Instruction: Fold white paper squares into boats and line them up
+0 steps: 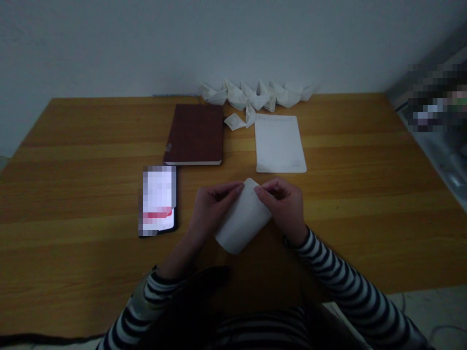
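Note:
A white sheet of paper (pixel 243 218) is held tilted above the near middle of the table, its lower end curving toward me. My left hand (pixel 215 204) pinches it by the upper left edge, thumb on top. At the upper right edge, my right hand (pixel 286 201) grips the same sheet between thumb and fingers. The fingers behind the paper are partly hidden. Just beyond my hands, a stack of white note paper (pixel 280 143) lies flat on the table.
Folded white paper boats (pixel 255 95) line the wall, with a smaller folded paper piece (pixel 234 121) in front. A closed brown notebook (pixel 197 133) lies left of the note paper. Nearer me is a lit phone (pixel 158 200). All rest on the wooden table (pixel 365 194).

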Available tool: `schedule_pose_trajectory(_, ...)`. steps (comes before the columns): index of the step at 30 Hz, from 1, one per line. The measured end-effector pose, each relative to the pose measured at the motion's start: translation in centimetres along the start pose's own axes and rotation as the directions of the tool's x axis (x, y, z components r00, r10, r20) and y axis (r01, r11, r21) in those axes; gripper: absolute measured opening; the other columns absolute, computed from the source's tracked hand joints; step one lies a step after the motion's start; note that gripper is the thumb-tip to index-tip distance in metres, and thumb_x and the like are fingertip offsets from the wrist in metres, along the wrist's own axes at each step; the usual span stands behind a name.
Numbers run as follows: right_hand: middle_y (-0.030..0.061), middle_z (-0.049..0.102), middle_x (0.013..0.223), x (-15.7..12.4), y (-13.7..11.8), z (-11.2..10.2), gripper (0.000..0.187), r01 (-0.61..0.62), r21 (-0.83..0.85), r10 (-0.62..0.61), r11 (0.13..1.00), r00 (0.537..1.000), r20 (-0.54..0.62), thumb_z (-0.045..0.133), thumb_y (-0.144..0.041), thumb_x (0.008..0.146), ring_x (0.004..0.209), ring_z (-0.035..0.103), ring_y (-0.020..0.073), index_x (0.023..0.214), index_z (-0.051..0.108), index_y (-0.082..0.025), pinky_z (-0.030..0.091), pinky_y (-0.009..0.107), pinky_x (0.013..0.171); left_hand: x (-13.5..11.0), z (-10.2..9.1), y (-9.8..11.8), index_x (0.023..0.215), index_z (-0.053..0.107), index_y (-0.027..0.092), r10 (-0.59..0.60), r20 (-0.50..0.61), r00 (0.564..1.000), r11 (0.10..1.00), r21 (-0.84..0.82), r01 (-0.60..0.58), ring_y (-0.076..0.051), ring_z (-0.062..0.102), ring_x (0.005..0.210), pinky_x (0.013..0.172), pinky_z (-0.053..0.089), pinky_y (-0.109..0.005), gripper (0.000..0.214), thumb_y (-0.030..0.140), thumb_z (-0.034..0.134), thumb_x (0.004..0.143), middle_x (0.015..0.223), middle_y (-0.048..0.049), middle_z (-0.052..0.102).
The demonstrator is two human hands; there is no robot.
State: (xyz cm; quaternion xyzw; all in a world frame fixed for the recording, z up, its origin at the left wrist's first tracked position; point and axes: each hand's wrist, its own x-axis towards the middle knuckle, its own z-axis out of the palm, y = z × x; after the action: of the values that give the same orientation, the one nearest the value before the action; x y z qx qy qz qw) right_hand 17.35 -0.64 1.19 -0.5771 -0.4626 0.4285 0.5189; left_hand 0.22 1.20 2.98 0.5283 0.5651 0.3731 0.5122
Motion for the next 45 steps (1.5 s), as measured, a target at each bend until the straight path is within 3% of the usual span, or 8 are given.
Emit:
schedule_pose_trajectory(3,-0.0004,0.07,0.073,0.4,0.3,-0.2,0.022,-0.055,0.038,0.051,0.998,0.994,0.095,0.077,-0.035,0.075,0.065,0.063,0.0139,0.091,0.069,-0.022,0.049,0.025,0.058,0.0,-0.1,-0.1,0.096,0.08,0.023,0.0,0.009,1.0,1.0,0.006,-0.001,-0.021,0.075,0.087,0.074,0.059,-0.03,0.019,0.035,0.072,0.083,0.095,-0.0054,0.08)
schedule_pose_trajectory(6,-0.0003,0.066,0.063,0.8,0.4,-0.5,0.026,-0.109,-0.021,0.111,0.994,0.967,0.228,0.072,-0.044,0.079,0.056,0.057,0.012,0.073,0.07,-0.019,0.042,0.023,0.05,-0.1,-0.1,0.0,0.096,0.08,0.023,0.011,0.017,1.0,1.0,0.016,-0.011,-0.021,0.075,0.088,0.077,0.059,-0.03,0.018,0.033,0.072,0.083,0.096,-0.0051,0.08)
schedule_pose_trajectory(16,0.0022,0.075,0.077,1.3,0.4,-1.4,0.026,-0.269,0.219,0.228,0.938,0.954,0.195,0.083,-0.041,0.068,0.066,0.065,0.013,0.081,0.075,-0.02,0.053,0.026,0.062,0.3,-1.3,0.3,0.101,0.079,0.02,0.046,-0.221,0.974,0.996,0.083,-0.028,-0.022,0.074,0.091,0.082,0.059,-0.033,0.025,0.036,0.073,0.083,0.099,-0.0059,0.08)
schedule_pose_trajectory(20,0.0025,0.073,0.075,0.9,0.7,-0.8,0.029,-0.346,0.271,0.283,0.898,0.927,0.246,0.082,-0.046,0.07,0.063,0.063,0.0132,0.077,0.075,-0.019,0.053,0.027,0.061,0.1,-1.0,0.6,0.101,0.079,0.02,0.048,-0.207,0.977,0.998,0.056,-0.038,-0.022,0.075,0.091,0.081,0.06,-0.033,0.025,0.036,0.072,0.083,0.099,-0.0064,0.08)
schedule_pose_trajectory(31,0.0012,0.069,0.067,0.9,0.9,-1.0,0.045,-0.217,0.209,0.16,0.953,0.952,0.26,0.06,-0.062,0.085,0.059,0.062,0.0151,0.07,0.066,-0.021,0.054,0.03,0.064,0.3,-0.9,0.3,0.099,0.079,0.019,0.029,-0.227,0.973,0.999,0.022,-0.024,-0.022,0.074,0.089,0.077,0.06,-0.032,0.025,0.036,0.073,0.082,0.096,-0.0081,0.08)
schedule_pose_trajectory(37,0.0036,0.075,0.085,0.4,0.5,-0.5,0.038,-0.315,0.34,0.211,0.886,0.928,0.308,0.067,-0.058,0.082,0.072,0.067,0.0165,0.09,0.073,-0.021,0.055,0.029,0.067,0.2,-0.8,0.5,0.101,0.078,0.018,0.017,-0.278,0.96,1.0,0.007,-0.016,-0.021,0.074,0.087,0.074,0.059,-0.03,0.028,0.038,0.073,0.082,0.097,-0.0089,0.08)
schedule_pose_trajectory(40,0.004,0.073,0.077,0.1,0.5,-0.3,0.041,-0.343,0.319,0.242,0.883,0.917,0.316,0.068,-0.06,0.081,0.068,0.066,0.017,0.079,0.072,-0.019,0.055,0.03,0.066,0.2,-0.7,0.4,0.102,0.078,0.017,0.016,-0.272,0.962,1.0,-0.005,-0.019,-0.022,0.074,0.086,0.07,0.059,-0.03,0.03,0.039,0.073,0.082,0.096,-0.0085,0.08)
schedule_pose_trajectory(45,0.0,0.064,0.061,0.2,1.2,-0.3,0.045,-0.182,0.192,0.145,0.964,0.971,0.191,0.065,-0.059,0.084,0.058,0.056,0.0145,0.062,0.063,-0.02,0.049,0.028,0.058,0.5,-0.8,-0.1,0.103,0.078,0.019,0.008,-0.229,0.973,0.999,-0.04,-0.017,-0.022,0.074,0.084,0.067,0.059,-0.029,0.031,0.041,0.074,0.081,0.099,-0.0095,0.08)
